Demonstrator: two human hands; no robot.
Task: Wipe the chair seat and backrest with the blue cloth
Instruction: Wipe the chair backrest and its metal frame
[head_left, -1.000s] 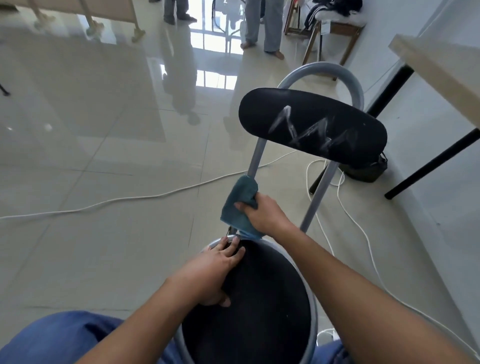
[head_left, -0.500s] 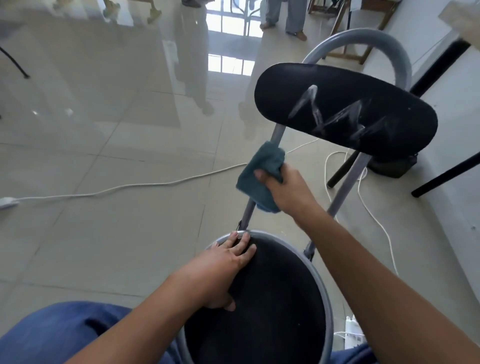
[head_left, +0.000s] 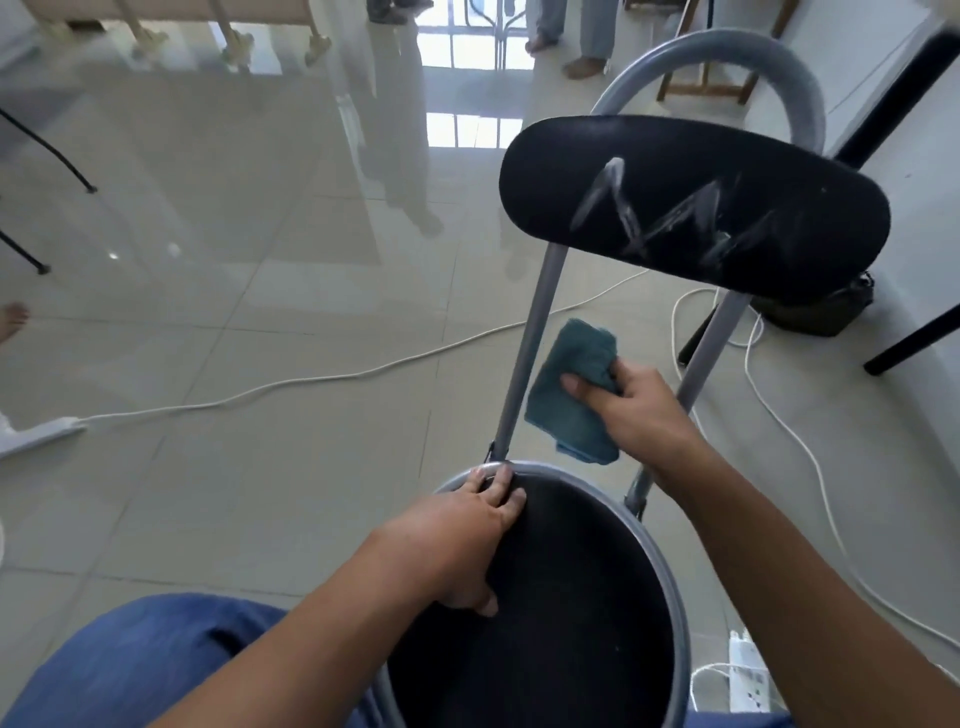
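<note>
A chair with a round black seat (head_left: 571, 597) and a grey metal rim stands right in front of me. Its oval black backrest (head_left: 691, 208) carries white zigzag smears and sits on a grey tube frame (head_left: 530, 353). My right hand (head_left: 639, 410) holds the folded blue cloth (head_left: 566, 395) in the gap between the two frame uprights, below the backrest and just right of the left upright. My left hand (head_left: 462, 540) grips the seat's far left rim, fingers curled over the edge.
White cables (head_left: 311, 379) snake over the glossy tiled floor, with power strips at the left (head_left: 36, 431) and lower right (head_left: 748, 670). A dark bag (head_left: 821, 312) and black table legs (head_left: 909, 338) stand right of the chair. People stand at the far end.
My right hand has moved the cloth off the left upright and to the right, into the gap between the uprights. My left hand stays on the seat rim.
</note>
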